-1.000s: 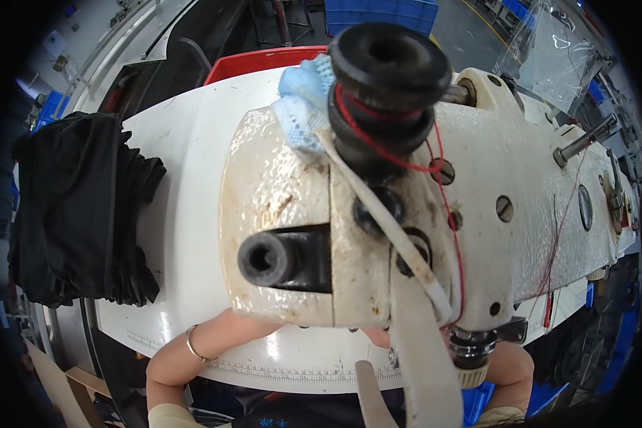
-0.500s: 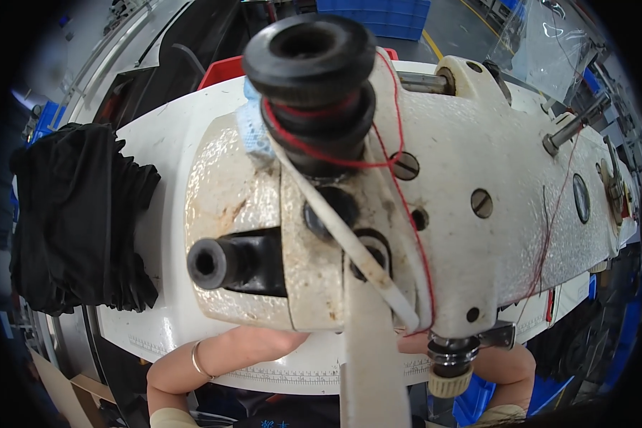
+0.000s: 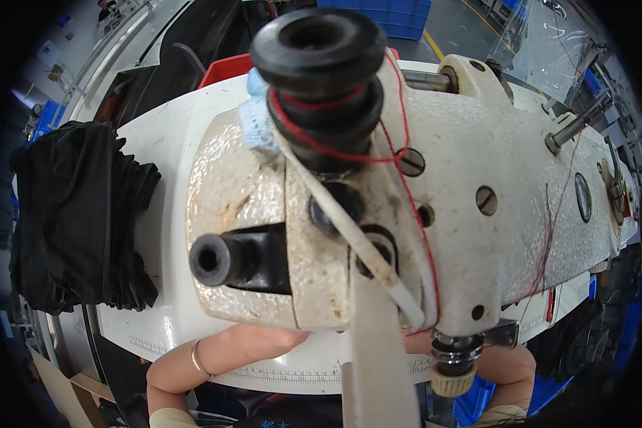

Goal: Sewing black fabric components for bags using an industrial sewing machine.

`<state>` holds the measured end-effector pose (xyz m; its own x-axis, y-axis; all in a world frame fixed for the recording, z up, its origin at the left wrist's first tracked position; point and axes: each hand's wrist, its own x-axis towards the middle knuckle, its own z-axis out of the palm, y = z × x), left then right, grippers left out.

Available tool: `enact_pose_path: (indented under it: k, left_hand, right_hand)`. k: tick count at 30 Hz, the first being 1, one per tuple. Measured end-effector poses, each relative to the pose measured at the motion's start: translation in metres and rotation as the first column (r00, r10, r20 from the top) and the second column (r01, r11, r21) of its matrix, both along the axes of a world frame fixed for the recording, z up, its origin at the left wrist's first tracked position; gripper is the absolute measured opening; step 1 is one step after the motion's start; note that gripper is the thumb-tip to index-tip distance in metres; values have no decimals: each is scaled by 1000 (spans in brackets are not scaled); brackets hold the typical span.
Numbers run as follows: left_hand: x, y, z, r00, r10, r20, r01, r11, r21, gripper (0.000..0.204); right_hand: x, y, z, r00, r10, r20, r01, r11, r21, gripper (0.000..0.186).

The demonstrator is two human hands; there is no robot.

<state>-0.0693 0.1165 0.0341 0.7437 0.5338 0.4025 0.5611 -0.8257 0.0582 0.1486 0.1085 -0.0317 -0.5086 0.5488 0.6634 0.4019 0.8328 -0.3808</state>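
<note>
The machine (image 3: 464, 246) is partly hiding the left hand (image 3: 278, 339) and right hand (image 3: 416, 344); I cannot tell their grip. Black cloth (image 3: 71, 214) is lying left, a red bin (image 3: 225, 69) beyond.

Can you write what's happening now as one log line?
left grip: mostly hidden, hold unclear; right grip: mostly hidden, hold unclear; sewing machine: blocking view; black cloth: piled at left

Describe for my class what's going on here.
A person's bare forearms reach toward a white sewing machine. The left hand shows partly; the right hand is mostly hidden, and anything they may hold is out of sight. Red thread loops around a black knob. Black fabric lies left on the white table.
</note>
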Motion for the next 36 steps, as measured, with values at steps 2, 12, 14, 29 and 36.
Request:
enact_pose_path:
  k: [2, 12, 14, 29, 36]
  left_hand:
    - [2, 0, -4, 999, -27, 32, 28, 999, -36, 20]
    - [3, 0, -14, 990, -68, 122, 96, 966, -242, 29]
    - [0, -4, -14, 990, -51, 131, 82, 965, -248, 29]
    - [9, 23, -11, 996, 77, -51, -82, 991, -102, 35]
    - [10, 34, -20, 997, 49, 65, -54, 996, 76, 30]
  right_hand:
    - [6, -2, 5, 1000, -5, 8, 5, 1000, -9, 16]
    - [33, -7, 2, 930, 75, 360, -17, 987, -161, 24]
    - [30, -2, 14, 865, 107, 491, -104, 994, -34, 29]
    - [13, 1, -2, 947, -155, 282, 177, 983, -57, 24]
    - [3, 20, 12, 961, -104, 258, 56, 981, 184, 12]
